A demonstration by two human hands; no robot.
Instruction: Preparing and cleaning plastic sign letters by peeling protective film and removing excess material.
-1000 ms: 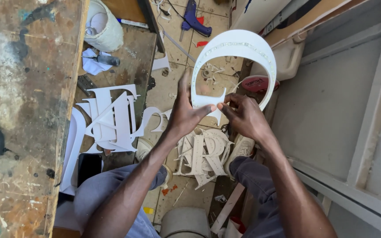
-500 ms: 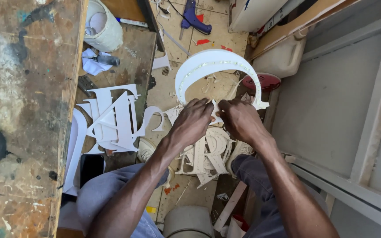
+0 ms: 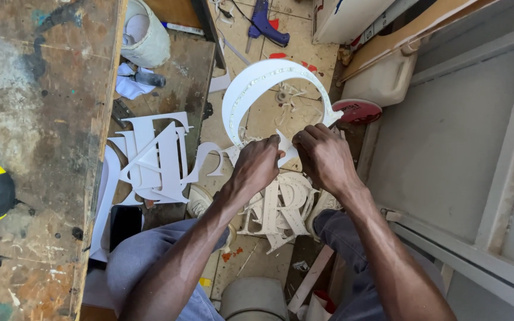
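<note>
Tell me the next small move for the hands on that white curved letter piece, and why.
Probably keep both grips and work the lower end a little further. The left hand and right hand pinch the white curved letter piece at its bottom, where a small white tab sits between the fingers. The arc stands free above the floor, held only there, so letting go would likely drop it.

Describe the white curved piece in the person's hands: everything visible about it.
The white curved piece is a flat arch-shaped band, seemingly cut plastic or foam board, with a row of small pale dots along its inner edge. It stands open end down over the littered floor. The left hand and right hand pinch a pointed white tab at its lower part.
</note>
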